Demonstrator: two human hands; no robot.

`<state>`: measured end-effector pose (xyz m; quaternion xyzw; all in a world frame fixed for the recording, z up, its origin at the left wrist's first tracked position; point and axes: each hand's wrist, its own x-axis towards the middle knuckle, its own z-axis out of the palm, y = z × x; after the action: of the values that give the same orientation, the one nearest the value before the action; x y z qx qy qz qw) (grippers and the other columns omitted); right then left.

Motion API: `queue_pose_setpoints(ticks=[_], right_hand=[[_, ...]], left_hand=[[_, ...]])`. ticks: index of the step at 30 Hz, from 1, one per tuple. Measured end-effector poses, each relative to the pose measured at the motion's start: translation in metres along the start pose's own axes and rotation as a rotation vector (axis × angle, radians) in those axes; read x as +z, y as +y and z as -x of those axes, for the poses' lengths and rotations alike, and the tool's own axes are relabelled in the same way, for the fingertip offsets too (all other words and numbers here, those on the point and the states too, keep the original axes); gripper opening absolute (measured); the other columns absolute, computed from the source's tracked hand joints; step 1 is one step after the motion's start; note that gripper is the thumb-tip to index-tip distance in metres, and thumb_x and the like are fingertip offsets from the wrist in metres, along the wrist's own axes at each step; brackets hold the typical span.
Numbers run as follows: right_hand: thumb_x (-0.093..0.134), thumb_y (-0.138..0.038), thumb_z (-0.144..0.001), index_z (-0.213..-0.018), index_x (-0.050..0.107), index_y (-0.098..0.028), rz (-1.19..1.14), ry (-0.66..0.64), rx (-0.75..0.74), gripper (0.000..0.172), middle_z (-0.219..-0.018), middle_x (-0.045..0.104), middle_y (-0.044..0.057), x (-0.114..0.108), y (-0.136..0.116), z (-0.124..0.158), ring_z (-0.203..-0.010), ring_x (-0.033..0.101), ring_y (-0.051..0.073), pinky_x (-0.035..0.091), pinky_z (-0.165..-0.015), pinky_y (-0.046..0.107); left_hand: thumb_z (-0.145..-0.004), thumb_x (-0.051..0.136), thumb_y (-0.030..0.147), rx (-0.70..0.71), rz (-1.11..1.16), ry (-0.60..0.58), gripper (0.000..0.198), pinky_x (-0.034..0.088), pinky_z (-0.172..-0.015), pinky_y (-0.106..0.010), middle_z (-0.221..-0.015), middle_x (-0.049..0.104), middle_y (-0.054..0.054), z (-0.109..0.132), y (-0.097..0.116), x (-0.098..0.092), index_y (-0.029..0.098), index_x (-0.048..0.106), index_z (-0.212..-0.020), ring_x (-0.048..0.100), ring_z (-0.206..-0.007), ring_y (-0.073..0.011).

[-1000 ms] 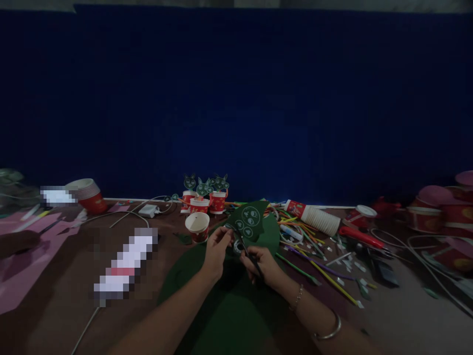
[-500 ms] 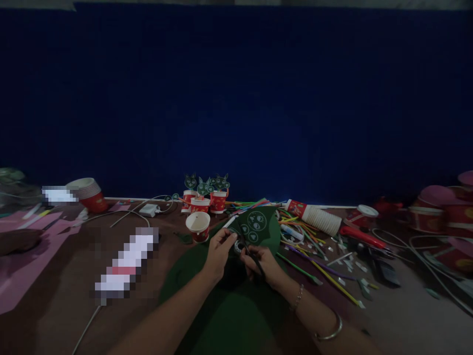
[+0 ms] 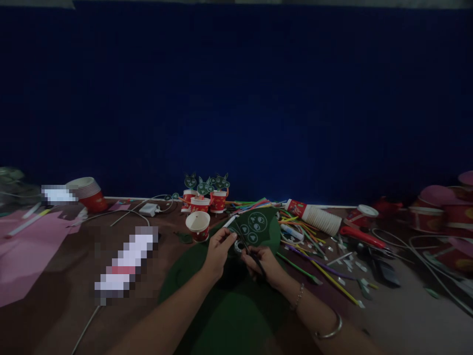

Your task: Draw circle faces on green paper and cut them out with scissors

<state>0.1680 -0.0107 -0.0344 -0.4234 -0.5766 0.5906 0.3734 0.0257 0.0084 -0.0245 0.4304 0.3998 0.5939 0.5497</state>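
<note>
Dark green paper (image 3: 272, 224) with drawn white circles, hearts and a face is pinched at its left edge by my left hand (image 3: 219, 251). My right hand (image 3: 263, 265) is closed on the dark handles of a pair of scissors (image 3: 254, 257), whose blades point up and left against the paper. A small ring-shaped piece (image 3: 239, 246) with a white outline shows between the two hands. Below them, a wide sheet of green paper (image 3: 188, 276) lies over the table. Just left of the drawn paper stands a red and white paper cup (image 3: 198, 226).
Behind that cup stand decorated cups (image 3: 200, 203) with green animal faces. A stack of cups (image 3: 314, 218) lies right of several pipe cleaners (image 3: 327, 277). Pink paper (image 3: 33, 266) and stacked cups (image 3: 88, 195) are on the left. A red-handled tool (image 3: 364, 237) and paper scraps lie right.
The scissor blades have shifted slightly at the paper, while both my hands stay nearly in place. At the far left, another person's hand has left the pink paper.
</note>
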Motion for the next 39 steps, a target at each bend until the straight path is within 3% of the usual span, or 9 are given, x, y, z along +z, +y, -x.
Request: queue_pose_setpoints(ticks=[15, 22, 29, 39], right_hand=[[0.061, -0.053, -0.066, -0.066, 0.054, -0.015, 0.054, 0.01, 0.04, 0.039, -0.038, 0.045, -0.006, -0.0002, -0.0031, 0.0006, -0.031, 0.036, 0.005, 0.033, -0.032, 0.017], [0.061, -0.049, -0.067, -0.064, 0.053, -0.015, 0.06, 0.006, 0.032, 0.034, -0.039, 0.045, -0.007, 0.0002, 0.0003, -0.0007, -0.032, 0.038, 0.006, 0.034, -0.032, 0.018], [0.061, -0.047, -0.07, -0.07, 0.052, -0.016, 0.002, -0.033, -0.039, 0.032, -0.042, 0.046, -0.007, -0.0012, 0.0017, 0.0013, -0.034, 0.04, 0.006, 0.037, -0.034, 0.017], [0.059, -0.046, -0.07, -0.067, 0.051, -0.017, 0.054, -0.013, -0.015, 0.031, -0.04, 0.044, -0.008, 0.0002, -0.0004, 0.0008, -0.032, 0.038, 0.006, 0.035, -0.032, 0.016]], left_hand=[[-0.065, 0.07, 0.031, -0.033, 0.029, 0.01, 0.021, 0.04, -0.059, -0.021, -0.059, 0.055, 0.003, -0.0005, -0.001, 0.0001, 0.016, 0.055, -0.064, 0.05, -0.059, -0.0103], [-0.07, 0.065, 0.033, 0.058, -0.02, 0.021, 0.025, 0.036, -0.056, -0.019, -0.055, 0.046, 0.006, 0.0003, 0.002, 0.0009, 0.016, 0.05, -0.058, 0.043, -0.055, -0.0087], [-0.072, 0.063, 0.034, 0.057, -0.086, -0.017, 0.024, 0.035, -0.056, -0.02, -0.057, 0.047, 0.005, -0.0018, -0.0025, -0.0022, 0.017, 0.051, -0.06, 0.043, -0.058, -0.0096], [-0.073, 0.062, 0.033, 0.065, -0.078, -0.019, 0.023, 0.035, -0.058, -0.019, -0.058, 0.046, 0.005, 0.0001, -0.0011, -0.0014, 0.017, 0.05, -0.06, 0.043, -0.059, -0.0095]])
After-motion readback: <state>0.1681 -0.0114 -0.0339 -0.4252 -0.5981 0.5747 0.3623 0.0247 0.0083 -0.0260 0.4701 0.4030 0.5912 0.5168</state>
